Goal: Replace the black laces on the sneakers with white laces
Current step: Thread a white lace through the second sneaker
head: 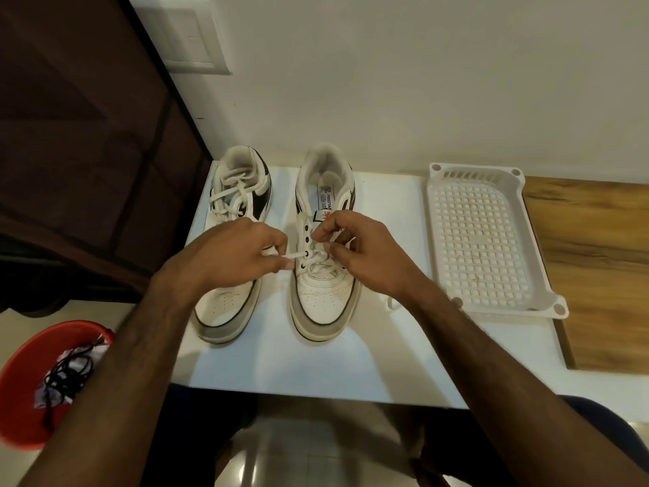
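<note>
Two white sneakers stand side by side on a white table [316, 367], toes toward me. The left sneaker [230, 304] carries a white lace tied at its top. The right sneaker [325, 304] has a white lace [318, 267] through its lower eyelets only; the upper eyelets are bare. My left hand [231, 254] pinches one end of that lace where it comes out of a left-side eyelet. My right hand [361, 254] pinches the lace over the tongue, fingers curled. The black laces [68, 376] lie in a red bowl [24, 409] at the lower left.
A white perforated plastic tray [486, 237] sits at the right end of the table, next to a wooden board [597, 261]. A dark cabinet stands at the left, a white wall behind. My knees show under the table's front edge.
</note>
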Demonstrator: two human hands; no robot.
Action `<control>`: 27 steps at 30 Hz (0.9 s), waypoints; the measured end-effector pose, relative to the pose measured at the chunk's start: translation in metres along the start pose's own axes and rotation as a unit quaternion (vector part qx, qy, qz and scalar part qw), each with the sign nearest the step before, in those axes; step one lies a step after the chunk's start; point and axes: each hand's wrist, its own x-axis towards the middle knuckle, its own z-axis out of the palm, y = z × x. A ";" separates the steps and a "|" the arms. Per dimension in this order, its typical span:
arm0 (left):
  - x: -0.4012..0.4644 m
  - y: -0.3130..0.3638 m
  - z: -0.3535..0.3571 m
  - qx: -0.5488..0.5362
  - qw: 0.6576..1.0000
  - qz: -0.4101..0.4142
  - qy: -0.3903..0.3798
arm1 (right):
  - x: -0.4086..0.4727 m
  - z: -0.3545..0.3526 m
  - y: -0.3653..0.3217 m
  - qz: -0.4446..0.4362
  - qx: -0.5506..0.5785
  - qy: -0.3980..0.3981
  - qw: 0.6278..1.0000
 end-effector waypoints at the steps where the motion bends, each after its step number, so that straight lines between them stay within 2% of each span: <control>1: -0.002 0.000 -0.001 -0.054 0.998 0.023 0.005 | 0.000 0.000 0.001 -0.005 -0.006 -0.004 1.000; 2: -0.004 -0.001 0.000 -0.143 0.988 0.046 0.019 | 0.000 0.000 0.002 -0.008 -0.010 -0.007 1.000; 3: -0.005 -0.001 0.001 -0.261 0.962 0.072 0.041 | 0.000 0.000 0.004 -0.009 -0.013 -0.008 1.000; 4: -0.006 0.000 0.001 -0.387 0.913 0.104 0.075 | 0.000 0.000 0.005 -0.010 -0.015 -0.009 1.000; 5: -0.005 -0.002 0.002 -0.501 0.848 0.132 0.108 | 0.000 0.000 0.006 -0.011 -0.013 -0.008 1.000; 7: -0.003 0.000 0.000 -0.656 0.719 0.178 0.144 | 0.002 0.001 0.008 -0.015 -0.008 -0.007 1.000; 8: -0.002 0.001 0.000 -0.697 0.675 0.187 0.153 | 0.002 0.002 0.008 -0.017 -0.010 -0.009 1.000; 9: 0.000 0.004 0.000 -0.717 0.654 0.182 0.159 | 0.002 0.002 0.009 -0.020 -0.018 -0.015 1.000; 10: 0.000 0.004 0.001 -0.711 0.662 0.165 0.171 | 0.002 0.003 0.009 -0.025 -0.030 -0.022 0.999; 11: 0.001 0.004 0.002 -0.673 0.700 0.146 0.187 | 0.002 0.004 0.010 -0.030 -0.040 -0.028 0.998; 13: 0.003 0.003 0.005 -0.533 0.806 0.126 0.223 | 0.002 0.005 0.009 -0.041 -0.051 -0.032 0.997; 14: 0.005 0.003 0.007 -0.469 0.842 0.130 0.232 | 0.002 0.005 0.008 -0.048 -0.060 -0.032 0.997; 16: 0.006 0.005 0.011 -0.417 0.867 0.137 0.235 | 0.001 0.004 0.009 -0.079 -0.112 -0.037 0.990; 18: 0.006 0.008 0.012 -0.440 0.860 0.128 0.225 | 0.000 0.005 0.010 -0.132 -0.260 -0.035 0.956; 20: 0.005 0.008 0.010 -0.498 0.830 0.122 0.219 | -0.001 0.004 0.010 -0.167 -0.382 -0.022 0.909; 25: 0.003 0.001 0.005 -0.584 0.743 0.116 0.305 | -0.001 -0.011 0.008 -0.196 -0.399 -0.068 0.893; 27: 0.003 0.002 0.002 -0.592 0.720 0.122 0.340 | -0.001 -0.016 0.011 -0.188 -0.396 -0.079 0.895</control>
